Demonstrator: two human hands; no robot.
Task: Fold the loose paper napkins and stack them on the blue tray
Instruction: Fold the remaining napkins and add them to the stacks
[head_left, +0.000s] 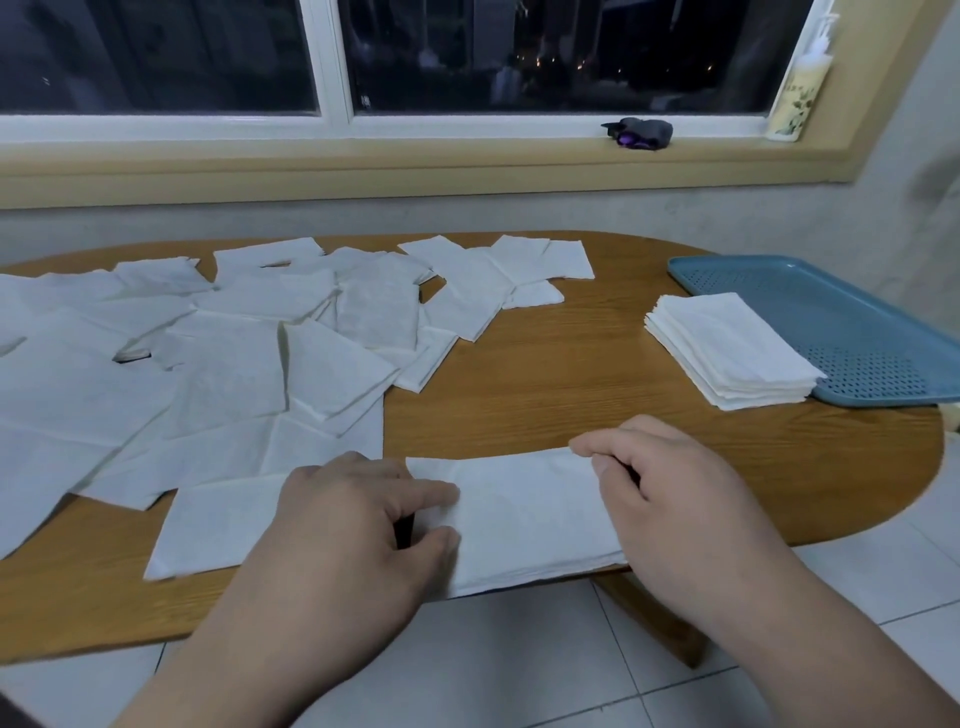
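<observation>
Left hand (343, 525) pinches the folded paper napkin (524, 514) between thumb and forefinger; right hand (670, 493) pinches its far corner with curled fingers; napkin stack (737, 348) lies beyond them.

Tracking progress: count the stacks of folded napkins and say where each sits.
1. The stack of folded napkins lies partly on the blue tray, partly on the wooden table. The tray is cut off at right; another may be hidden.
</observation>
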